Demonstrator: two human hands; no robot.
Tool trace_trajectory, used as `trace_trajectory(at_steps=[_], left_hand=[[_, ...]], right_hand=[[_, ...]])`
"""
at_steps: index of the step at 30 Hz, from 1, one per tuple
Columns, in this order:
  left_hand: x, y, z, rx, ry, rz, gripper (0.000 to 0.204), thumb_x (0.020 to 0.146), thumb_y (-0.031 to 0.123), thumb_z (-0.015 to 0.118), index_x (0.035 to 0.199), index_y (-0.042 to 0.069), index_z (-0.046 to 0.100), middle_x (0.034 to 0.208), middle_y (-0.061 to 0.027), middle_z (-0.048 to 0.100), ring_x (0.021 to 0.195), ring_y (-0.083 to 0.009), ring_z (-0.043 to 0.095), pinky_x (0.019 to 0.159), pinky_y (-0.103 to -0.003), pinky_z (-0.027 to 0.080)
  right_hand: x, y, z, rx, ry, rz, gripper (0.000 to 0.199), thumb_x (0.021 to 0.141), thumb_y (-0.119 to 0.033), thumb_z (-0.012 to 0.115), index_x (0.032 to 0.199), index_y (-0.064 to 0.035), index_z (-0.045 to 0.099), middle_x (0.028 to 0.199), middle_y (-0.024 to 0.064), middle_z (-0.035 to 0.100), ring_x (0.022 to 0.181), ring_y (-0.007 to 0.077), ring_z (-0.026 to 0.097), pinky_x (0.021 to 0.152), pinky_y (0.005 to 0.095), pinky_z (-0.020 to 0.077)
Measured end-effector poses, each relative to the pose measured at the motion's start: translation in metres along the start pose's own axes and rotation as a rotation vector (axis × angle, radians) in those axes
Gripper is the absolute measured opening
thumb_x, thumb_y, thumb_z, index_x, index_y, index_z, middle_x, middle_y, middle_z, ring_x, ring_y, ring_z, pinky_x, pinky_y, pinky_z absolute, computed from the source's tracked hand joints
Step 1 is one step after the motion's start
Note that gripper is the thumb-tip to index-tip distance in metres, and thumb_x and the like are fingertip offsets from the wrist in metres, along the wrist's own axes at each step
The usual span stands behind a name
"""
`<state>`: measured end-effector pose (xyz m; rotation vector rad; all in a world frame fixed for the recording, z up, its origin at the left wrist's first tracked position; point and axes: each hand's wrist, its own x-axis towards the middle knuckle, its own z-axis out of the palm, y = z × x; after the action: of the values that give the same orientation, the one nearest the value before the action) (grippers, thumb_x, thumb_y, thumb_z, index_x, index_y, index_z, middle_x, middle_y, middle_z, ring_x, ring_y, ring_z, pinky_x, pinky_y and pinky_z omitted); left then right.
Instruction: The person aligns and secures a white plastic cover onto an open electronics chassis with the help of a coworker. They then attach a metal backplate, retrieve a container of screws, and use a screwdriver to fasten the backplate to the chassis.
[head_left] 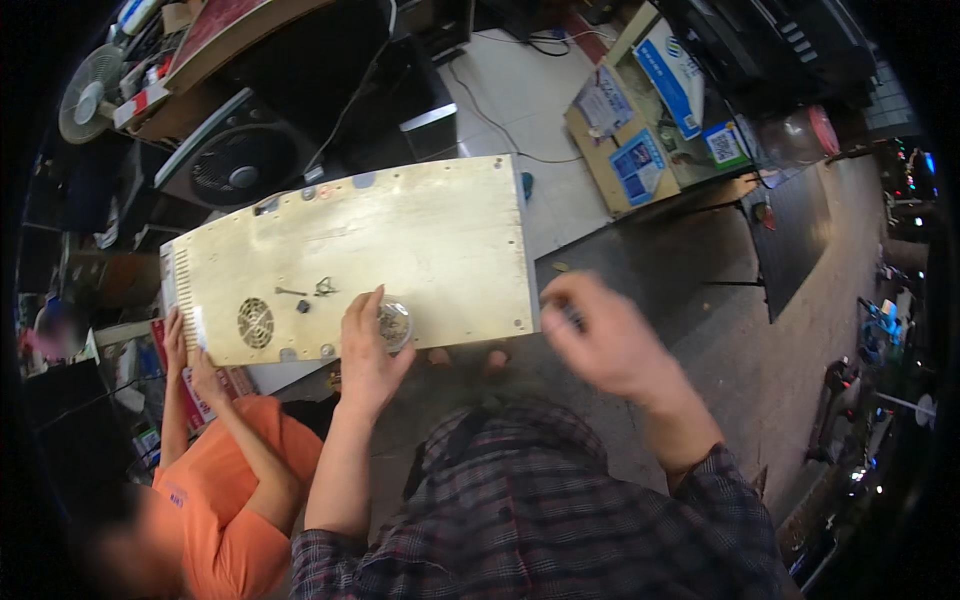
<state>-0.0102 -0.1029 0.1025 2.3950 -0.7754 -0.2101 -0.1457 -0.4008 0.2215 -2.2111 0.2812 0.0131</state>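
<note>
I saw my left hand (366, 345) at frame centre, fingers curled around a small clear jar (394, 325) on the metal panel (400, 240); my blurred right hand (600, 335) hovered right of it, fingers loosely bent, grip unclear.

- White and blue box (668, 62) standing at the far end of a cardboard sheet (590, 150).
- Blue-and-white leaflets (640, 165) lying on the sheet's right edge.

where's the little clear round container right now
In the head view, the clear round container sits on the pale metal panel near its front edge, under the left hand, right of the round vent.
</note>
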Motion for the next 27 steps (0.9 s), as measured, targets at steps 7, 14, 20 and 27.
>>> trace_trajectory(at_steps=[7, 14, 20, 27], left_hand=[[0.031, -0.023, 0.013, 0.059, 0.032, -0.016, 0.087, 0.079, 0.010, 0.085, 0.155, 0.000, 0.044, 0.143, -0.0272, 0.050, 0.132, -0.0446, 0.052, 0.112, -0.048, 0.046], [0.034, -0.030, 0.012, 0.069, -0.005, -0.059, 0.096, 0.081, 0.016, 0.088, 0.161, 0.005, 0.035, 0.148, -0.0263, 0.046, 0.135, -0.0443, 0.051, 0.112, -0.048, 0.048], [0.034, -0.027, 0.009, 0.006, 0.002, -0.103, 0.093, 0.082, 0.016, 0.087, 0.160, 0.002, 0.037, 0.148, -0.0266, 0.046, 0.136, -0.0446, 0.050, 0.111, -0.048, 0.048], [0.034, -0.027, 0.011, 0.014, 0.015, -0.095, 0.093, 0.082, 0.015, 0.087, 0.159, 0.001, 0.038, 0.148, -0.0274, 0.047, 0.135, -0.0454, 0.050, 0.113, -0.049, 0.046]], right_hand=[[0.060, 0.014, -0.093, 0.095, 0.803, -0.441, 0.015, 0.110, -0.017, 0.060, 0.117, -0.0041, 0.056, 0.099, 0.0076, 0.071, 0.087, 0.0137, 0.068, 0.079, 0.0295, 0.0569], [0.134, 0.031, -0.058, -0.035, 0.724, -0.537, 0.025, 0.105, -0.017, 0.070, 0.118, -0.0039, 0.054, 0.096, 0.0082, 0.073, 0.077, 0.0177, 0.075, 0.067, 0.0303, 0.0588], [0.150, 0.045, -0.056, -0.223, 0.751, -0.566, 0.025, 0.106, -0.019, 0.068, 0.116, -0.0031, 0.052, 0.091, 0.0098, 0.072, 0.077, 0.0188, 0.077, 0.066, 0.0296, 0.0590], [0.152, 0.040, -0.054, -0.085, 0.724, -0.538, 0.027, 0.106, -0.021, 0.068, 0.117, -0.0026, 0.052, 0.090, 0.0098, 0.072, 0.075, 0.0185, 0.075, 0.066, 0.0308, 0.0587]])
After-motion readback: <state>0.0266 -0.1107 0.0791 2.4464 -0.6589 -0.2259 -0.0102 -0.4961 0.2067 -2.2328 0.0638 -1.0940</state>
